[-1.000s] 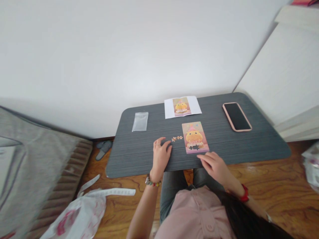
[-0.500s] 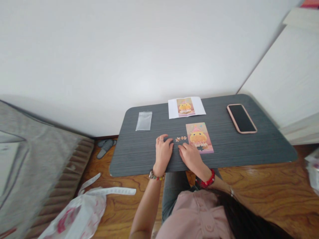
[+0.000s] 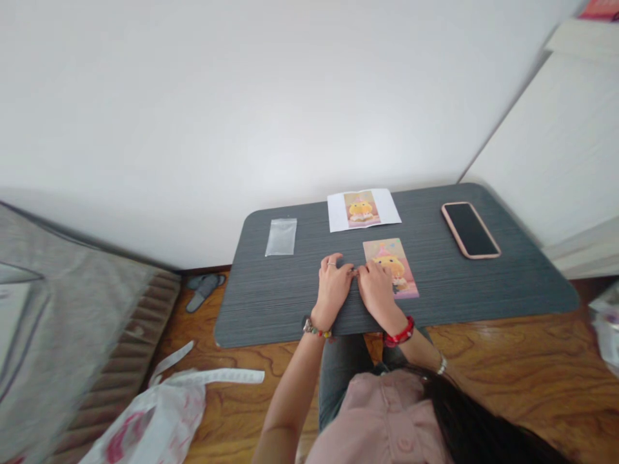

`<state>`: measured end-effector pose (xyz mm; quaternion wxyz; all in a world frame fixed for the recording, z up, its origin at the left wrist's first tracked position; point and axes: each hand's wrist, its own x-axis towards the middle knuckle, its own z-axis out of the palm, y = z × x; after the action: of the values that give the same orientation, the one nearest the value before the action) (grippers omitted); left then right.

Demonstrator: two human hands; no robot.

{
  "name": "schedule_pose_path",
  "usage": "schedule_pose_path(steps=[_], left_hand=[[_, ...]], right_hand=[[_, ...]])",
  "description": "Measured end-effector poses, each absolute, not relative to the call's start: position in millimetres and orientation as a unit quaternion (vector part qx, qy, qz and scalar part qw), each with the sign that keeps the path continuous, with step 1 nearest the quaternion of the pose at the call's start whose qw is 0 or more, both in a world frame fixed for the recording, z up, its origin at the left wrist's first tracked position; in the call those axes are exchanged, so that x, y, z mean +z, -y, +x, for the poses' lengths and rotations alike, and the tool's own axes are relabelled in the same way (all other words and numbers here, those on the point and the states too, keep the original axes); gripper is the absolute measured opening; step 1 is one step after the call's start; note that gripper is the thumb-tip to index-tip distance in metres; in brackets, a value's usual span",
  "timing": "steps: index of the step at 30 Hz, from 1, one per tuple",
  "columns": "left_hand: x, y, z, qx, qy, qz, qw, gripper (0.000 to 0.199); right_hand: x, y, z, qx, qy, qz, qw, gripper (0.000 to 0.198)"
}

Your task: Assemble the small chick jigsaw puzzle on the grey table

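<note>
My left hand (image 3: 333,285) and my right hand (image 3: 377,287) meet over the front middle of the table, fingertips almost touching. Between the fingertips shows a sliver of small jigsaw pieces (image 3: 354,272), pinched from both sides and mostly hidden by the fingers. Just right of them lies a nearly full jigsaw puzzle (image 3: 406,280) with a yellow cartoon figure in a pink hat. My right hand covers its left part, and a dark gap peeks out near its lower edge. Behind it rests a white sheet (image 3: 389,206) printed with the same picture.
A clear zip bag (image 3: 281,237) lies at the table's left, and a phone in a pink case (image 3: 471,230) at its right. The dark grey table (image 3: 261,303) stands against a white wall. Slippers (image 3: 203,291) and a plastic bag (image 3: 169,412) are on the floor.
My left hand has shifted right and my right hand slightly forward and right, so they close in on the loose jigsaw pieces, which lay uncovered between them before.
</note>
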<state>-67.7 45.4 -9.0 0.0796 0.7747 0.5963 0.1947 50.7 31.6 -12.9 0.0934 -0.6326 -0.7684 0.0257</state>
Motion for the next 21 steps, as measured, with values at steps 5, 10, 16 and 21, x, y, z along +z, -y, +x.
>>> schedule_pose_path(steps=[5,10,16,21], left_hand=[[-9.9,-45.3,-68.5,0.185,-0.575,0.792,0.088,0.011],[-12.2,-37.1,-71.3,0.198,-0.564,0.797,0.087,0.005],[-13.4,-26.1,-77.0,0.217,-0.543,0.806,0.093,0.002],[-16.8,-12.0,-84.0,0.226,-0.523,0.814,0.114,0.007]], right_hand=[[-16.4,-24.5,52.9,0.025,0.764,-0.636,0.107,0.019],[-17.5,-19.9,58.2,0.018,0.776,-0.619,0.116,0.019],[-23.0,-14.9,64.9,0.014,0.801,-0.582,0.139,0.017],[-29.3,-2.4,70.0,0.015,0.808,-0.565,0.167,0.015]])
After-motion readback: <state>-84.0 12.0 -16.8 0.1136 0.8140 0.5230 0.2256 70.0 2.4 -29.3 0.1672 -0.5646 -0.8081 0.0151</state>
